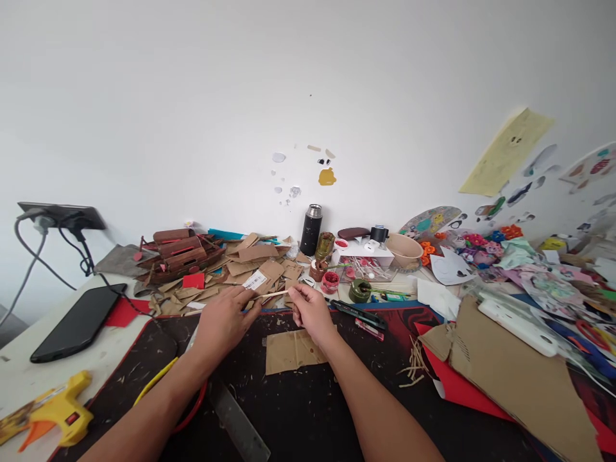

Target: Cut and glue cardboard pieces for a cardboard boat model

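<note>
A thin pale strip (275, 294) runs between my two hands above the back edge of the dark mat. My right hand (308, 313) pinches its right end between thumb and fingers. At the other end, the fingers of my left hand (226, 319) are closed on the strip, their tips partly hidden beside the cardboard scraps (269, 273). A creased rectangle of brown cardboard (283, 354) lies on the mat, partly under my right wrist. Below my left forearm is a metal ruler (238, 423), its far end covered.
A yellow glue gun (67, 410) and black phone (79, 321) lie left. Behind are a brown model (180, 253), a black flask (312, 230), and a red paint jar (330, 282). Black pens (356, 313), twisted strips (412, 366) and a large cardboard sheet (510, 366) lie right.
</note>
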Action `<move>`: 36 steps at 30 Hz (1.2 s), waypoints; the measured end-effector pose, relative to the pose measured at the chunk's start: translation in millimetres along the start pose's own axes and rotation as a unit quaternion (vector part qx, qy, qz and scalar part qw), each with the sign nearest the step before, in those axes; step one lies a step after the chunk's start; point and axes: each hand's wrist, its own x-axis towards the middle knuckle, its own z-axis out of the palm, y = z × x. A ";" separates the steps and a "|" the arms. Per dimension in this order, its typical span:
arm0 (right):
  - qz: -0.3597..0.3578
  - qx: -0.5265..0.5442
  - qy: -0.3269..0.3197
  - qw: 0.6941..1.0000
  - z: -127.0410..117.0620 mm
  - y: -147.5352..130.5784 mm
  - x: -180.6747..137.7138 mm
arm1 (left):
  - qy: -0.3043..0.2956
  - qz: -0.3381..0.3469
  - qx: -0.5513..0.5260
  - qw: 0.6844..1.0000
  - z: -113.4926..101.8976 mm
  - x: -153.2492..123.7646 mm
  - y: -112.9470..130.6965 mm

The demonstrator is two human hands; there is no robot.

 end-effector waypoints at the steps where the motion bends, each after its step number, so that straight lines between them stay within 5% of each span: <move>1: -0.004 0.000 0.001 1.000 0.0 -0.2 -0.2 | -0.002 0.000 -0.001 1.000 0.1 -0.1 0.3; 27: -0.032 -0.041 0.009 0.999 2.2 -5.5 -1.1 | -0.027 0.004 0.004 1.000 -3.4 0.8 -2.0; 30: -0.027 -0.007 0.010 1.000 2.4 -7.3 0.4 | -0.006 -0.038 -0.026 0.999 -8.0 3.9 -4.2; 36: -0.003 0.011 0.008 1.000 10.3 -14.0 -5.7 | 0.080 -0.225 -0.088 0.967 -27.4 14.7 -22.1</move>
